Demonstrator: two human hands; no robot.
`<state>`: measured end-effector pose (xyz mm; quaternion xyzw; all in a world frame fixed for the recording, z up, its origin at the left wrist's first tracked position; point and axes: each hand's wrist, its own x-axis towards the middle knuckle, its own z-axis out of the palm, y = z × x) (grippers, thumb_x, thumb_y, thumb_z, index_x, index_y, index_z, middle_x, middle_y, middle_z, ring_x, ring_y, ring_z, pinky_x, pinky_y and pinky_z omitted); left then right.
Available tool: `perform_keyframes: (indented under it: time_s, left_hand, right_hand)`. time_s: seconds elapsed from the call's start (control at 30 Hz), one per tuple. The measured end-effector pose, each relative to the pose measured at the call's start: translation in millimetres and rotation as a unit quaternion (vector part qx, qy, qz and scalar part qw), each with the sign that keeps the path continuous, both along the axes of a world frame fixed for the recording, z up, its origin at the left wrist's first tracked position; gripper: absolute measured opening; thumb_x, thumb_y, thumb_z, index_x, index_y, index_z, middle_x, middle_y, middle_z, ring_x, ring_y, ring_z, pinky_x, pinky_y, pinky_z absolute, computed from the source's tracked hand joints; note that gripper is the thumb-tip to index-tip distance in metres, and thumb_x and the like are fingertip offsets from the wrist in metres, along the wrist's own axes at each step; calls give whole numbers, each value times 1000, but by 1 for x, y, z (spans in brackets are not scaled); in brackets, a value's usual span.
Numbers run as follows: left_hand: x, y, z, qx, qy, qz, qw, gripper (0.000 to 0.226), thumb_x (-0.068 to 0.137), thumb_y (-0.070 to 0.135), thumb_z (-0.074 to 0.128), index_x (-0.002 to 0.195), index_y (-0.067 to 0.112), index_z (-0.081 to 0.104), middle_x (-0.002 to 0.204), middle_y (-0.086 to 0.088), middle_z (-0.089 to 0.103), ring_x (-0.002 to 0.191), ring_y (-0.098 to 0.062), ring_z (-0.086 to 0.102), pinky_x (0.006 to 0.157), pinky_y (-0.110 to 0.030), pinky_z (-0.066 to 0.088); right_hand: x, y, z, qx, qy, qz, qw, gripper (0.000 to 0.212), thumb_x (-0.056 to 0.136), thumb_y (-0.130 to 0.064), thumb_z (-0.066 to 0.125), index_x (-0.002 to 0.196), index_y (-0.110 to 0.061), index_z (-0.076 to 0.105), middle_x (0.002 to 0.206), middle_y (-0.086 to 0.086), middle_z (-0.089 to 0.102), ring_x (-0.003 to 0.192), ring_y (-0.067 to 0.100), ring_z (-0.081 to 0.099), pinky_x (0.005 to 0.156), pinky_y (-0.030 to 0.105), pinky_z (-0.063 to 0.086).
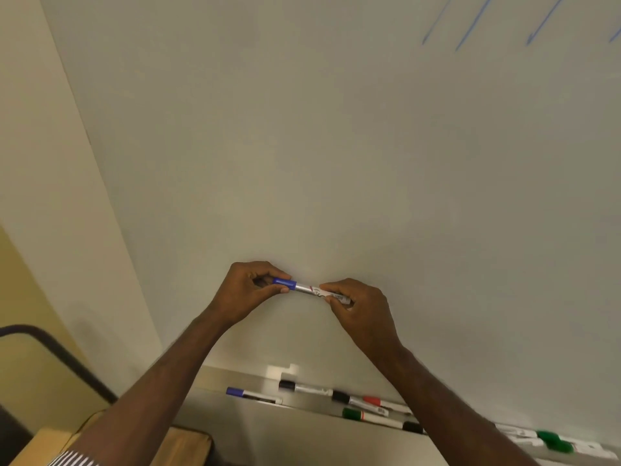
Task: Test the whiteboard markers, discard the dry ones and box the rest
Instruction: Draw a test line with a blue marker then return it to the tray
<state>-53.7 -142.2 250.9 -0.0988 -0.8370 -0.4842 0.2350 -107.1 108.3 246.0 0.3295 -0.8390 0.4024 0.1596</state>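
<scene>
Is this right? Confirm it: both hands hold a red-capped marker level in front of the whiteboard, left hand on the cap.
Not quite. In the head view the cap is blue, not red. The rest stands: the left hand grips the cap end and the right hand the barrel of the marker, before the whiteboard.

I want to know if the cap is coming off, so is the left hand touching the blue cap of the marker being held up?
Touching. The head view shows the left hand with thumb and fingers pinching the blue cap.

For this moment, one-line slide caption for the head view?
Both hands, left and right, grip a blue-capped silver whiteboard marker before the whiteboard; more markers lie on the tray.
</scene>
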Motion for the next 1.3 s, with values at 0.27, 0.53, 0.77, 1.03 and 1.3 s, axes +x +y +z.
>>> perform_keyframes:
  time_s: [0.27, 0.53, 0.77, 1.03, 1.3]
  left_hand:
    - [11, -8, -76, 1, -48, 29, 998, 19, 80, 19, 84, 98, 23, 81, 90, 9, 77, 80, -16, 72, 75, -35, 59]
    - [29, -18, -160, -59, -147, 45, 986, 14, 84, 38, 78, 97, 37, 76, 88, 14, 75, 79, -9, 69, 74, -35, 58]
    - [46, -34, -216, -91, -238, 71, 964, 14, 90, 25, 75, 96, 37, 72, 94, 16, 72, 87, -2, 65, 79, -28, 57]
    - [51, -51, -260, -110, -294, 157, 936, 12, 91, 30, 72, 102, 27, 76, 104, 8, 71, 95, -11, 64, 88, -30, 54]
    - [47, -60, -272, -140, -308, 202, 919, 22, 96, 22, 64, 115, 17, 75, 114, -5, 73, 104, -23, 64, 94, -32, 48]
  right_hand:
    - [9, -9, -71, 21, -57, 1, 998, 22, 91, -14, 72, 107, -28, 78, 98, -13, 74, 89, 6, 67, 81, 29, 56]
    - [26, -21, -145, 147, -129, 11, 981, 29, 93, -25, 57, 115, -23, 76, 106, -5, 73, 96, 18, 69, 82, 25, 49]
    - [40, -45, -194, 227, -179, 25, 957, 36, 99, -23, 53, 132, -27, 68, 126, -5, 69, 114, 17, 61, 94, 24, 42]
    - [47, -82, -226, 240, -192, 20, 951, 34, 100, -11, 55, 130, -20, 68, 127, 2, 69, 117, 23, 59, 100, 30, 44]
    - [41, -108, -241, 268, -205, 25, 941, 37, 95, -6, 59, 130, -14, 67, 128, 8, 63, 119, 26, 56, 101, 34, 46]
